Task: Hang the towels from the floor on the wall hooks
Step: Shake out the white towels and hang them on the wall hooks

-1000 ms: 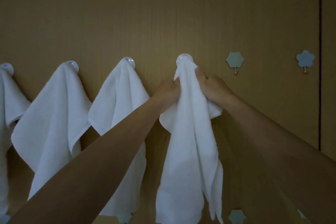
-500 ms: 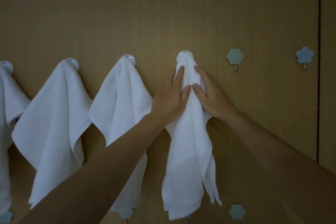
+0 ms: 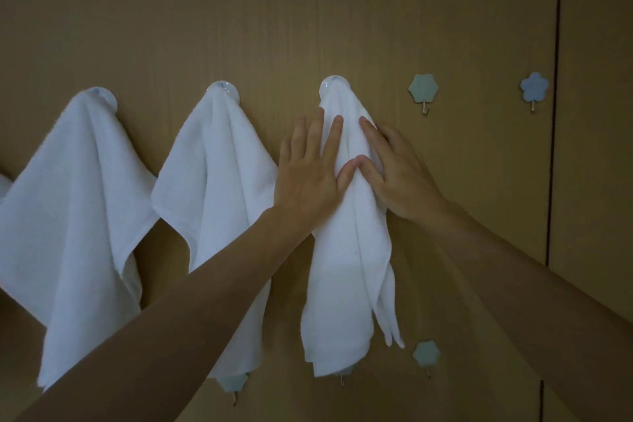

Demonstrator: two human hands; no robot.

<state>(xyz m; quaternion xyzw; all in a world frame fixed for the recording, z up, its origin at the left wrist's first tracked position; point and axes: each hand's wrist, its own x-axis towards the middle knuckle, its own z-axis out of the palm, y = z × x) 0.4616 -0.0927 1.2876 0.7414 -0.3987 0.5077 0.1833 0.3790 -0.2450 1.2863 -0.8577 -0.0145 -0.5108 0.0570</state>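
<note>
Head view, hung: left towel [image 3: 78, 216], middle towel [image 3: 212, 181], right towel [image 3: 352, 267], each on a round wall hook.
Left hand [image 3: 310, 175]: fingers straight, flat on right towel, gripping nothing.
Right hand [image 3: 397, 171]: fingers extended, resting on right towel, gripping nothing.
Free: 2 upper flower hooks [image 3: 424, 88] toward the wall's right edge.
Left to do: floor not visible; remaining towels cannot be told.
Writing: none legible.

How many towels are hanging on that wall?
4: the right towel, the middle towel, the left towel, and a sliver of a fourth at the left edge. Others may hang outside the picture.
</note>
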